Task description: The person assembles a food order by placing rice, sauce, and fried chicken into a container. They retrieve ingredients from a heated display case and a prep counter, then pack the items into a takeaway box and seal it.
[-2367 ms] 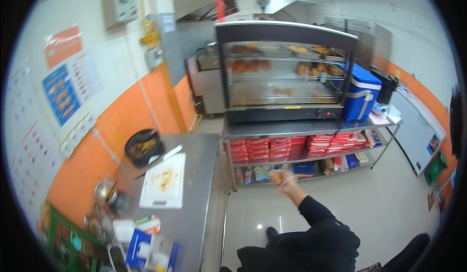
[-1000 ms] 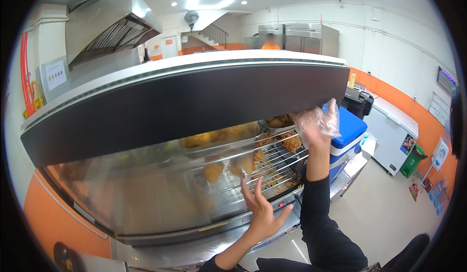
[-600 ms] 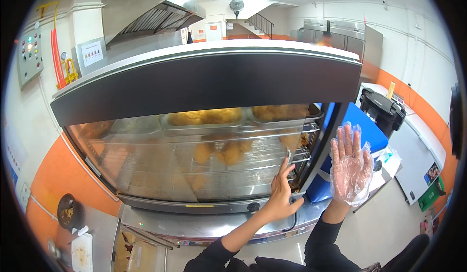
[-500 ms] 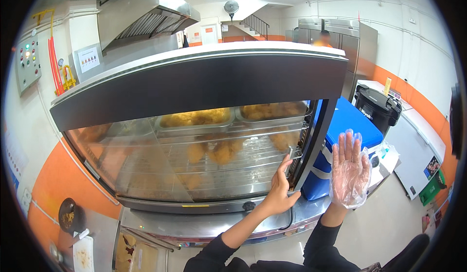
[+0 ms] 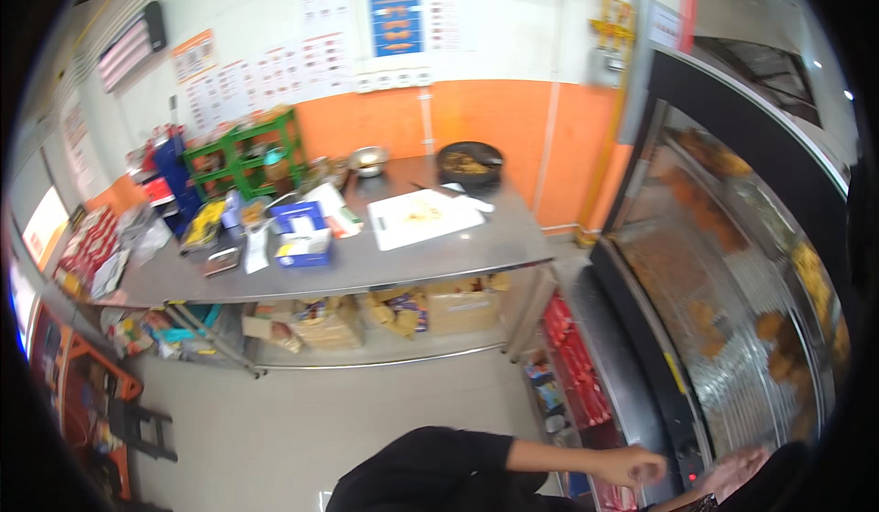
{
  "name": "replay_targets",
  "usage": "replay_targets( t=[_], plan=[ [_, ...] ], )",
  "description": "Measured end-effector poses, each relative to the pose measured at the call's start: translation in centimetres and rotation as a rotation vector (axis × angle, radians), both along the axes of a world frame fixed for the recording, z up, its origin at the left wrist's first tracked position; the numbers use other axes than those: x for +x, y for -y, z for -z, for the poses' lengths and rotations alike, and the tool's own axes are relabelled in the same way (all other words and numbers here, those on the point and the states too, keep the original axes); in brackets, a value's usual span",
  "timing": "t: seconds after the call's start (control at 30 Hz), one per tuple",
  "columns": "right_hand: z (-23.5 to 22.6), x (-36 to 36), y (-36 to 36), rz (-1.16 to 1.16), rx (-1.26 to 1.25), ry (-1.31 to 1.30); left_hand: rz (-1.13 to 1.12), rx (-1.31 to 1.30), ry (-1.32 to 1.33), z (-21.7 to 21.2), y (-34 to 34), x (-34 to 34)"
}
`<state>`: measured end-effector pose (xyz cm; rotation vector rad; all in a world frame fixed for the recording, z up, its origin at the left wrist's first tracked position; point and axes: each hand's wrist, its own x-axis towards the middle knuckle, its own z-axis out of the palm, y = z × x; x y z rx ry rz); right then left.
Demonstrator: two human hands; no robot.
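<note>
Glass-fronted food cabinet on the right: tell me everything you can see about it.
The cabinet has a black frame and a see-through, glass-like front. Inside are wire shelves holding golden-brown food. Its lower frame carries a yellow strip and a red light. It stands on a steel-looking stand, slanting in this fisheye view, its far end meeting the dark rim. The bare left hand and gloved right hand are near its lower end; contact is unclear.

On the table (image 5: 412, 270), a blue box (image 5: 305, 256) sits near a green rack (image 5: 234, 157).
</note>
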<state>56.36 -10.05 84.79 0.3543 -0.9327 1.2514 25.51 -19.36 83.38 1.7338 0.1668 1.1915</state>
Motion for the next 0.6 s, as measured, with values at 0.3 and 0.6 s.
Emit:
replay_targets(
  t=[0.3,0.6],
  plan=[
    [-1.6,-50.4,5.3,-0.696,-0.613,0.038,-1.227,-0.604,-0.251,11.9,25.8,-35.3],
    [-3.8,-85.5,15.4,-1.162,-0.616,0.664,-1.971,-0.740,0.219,9.8,40.1,-56.1]
  ],
)
